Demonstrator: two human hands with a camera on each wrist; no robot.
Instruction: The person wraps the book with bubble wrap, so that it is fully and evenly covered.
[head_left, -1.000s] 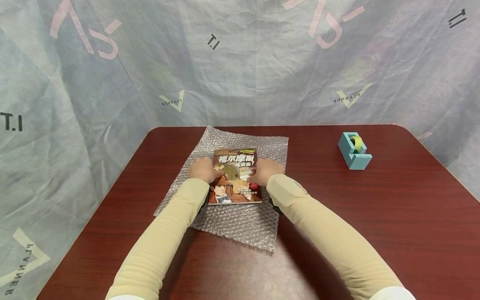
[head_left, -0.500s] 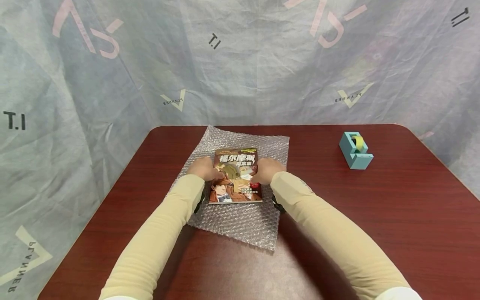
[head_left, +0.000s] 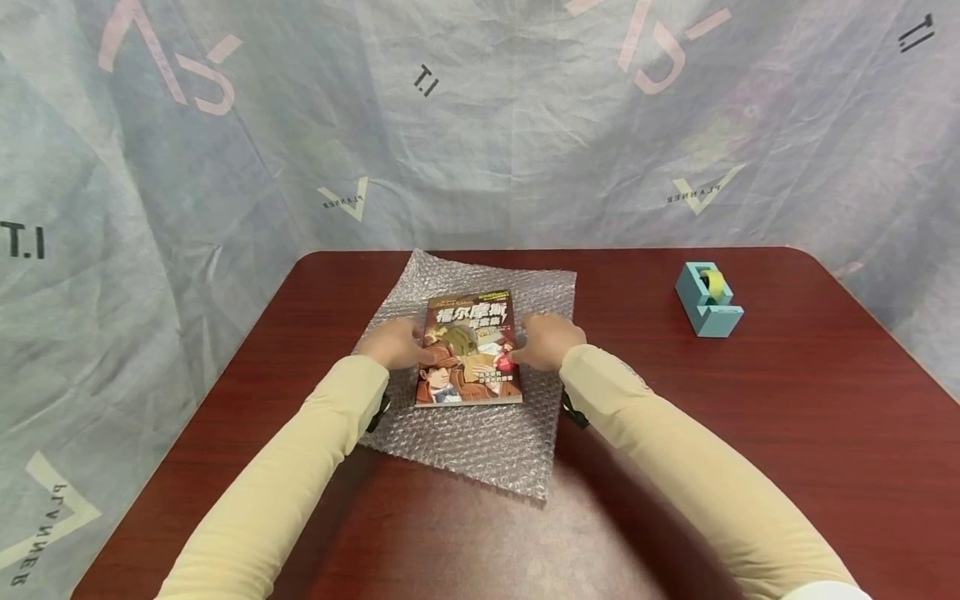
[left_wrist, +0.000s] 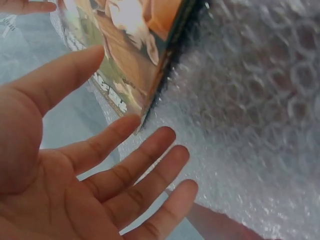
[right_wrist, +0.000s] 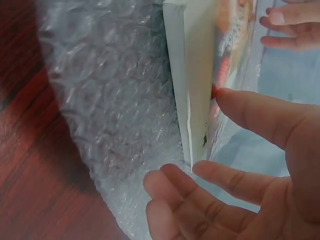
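Observation:
A paperback book (head_left: 468, 350) with an illustrated cover lies face up on a sheet of bubble wrap (head_left: 480, 450). My left hand (head_left: 395, 342) is at the book's left side; its fingers (left_wrist: 150, 145) are spread and fairly straight, the index tip close to a corner. On the opposite side, my right hand (head_left: 550, 341) has its thumb at the cover's edge and its loosely bent fingers (right_wrist: 200, 200) beside the pages. Whether those fingertips touch the book is hard to tell. Neither hand grips it.
A teal tape dispenser (head_left: 708, 302) with a yellow roll stands at the back right of the dark red wooden table (head_left: 750, 433). Behind and to the left hangs a grey printed cloth (head_left: 465, 125).
Both hands have spread outward, the left to the left and the right to the right, letting go of the book. It stays on the bubble wrap, barely shifted.

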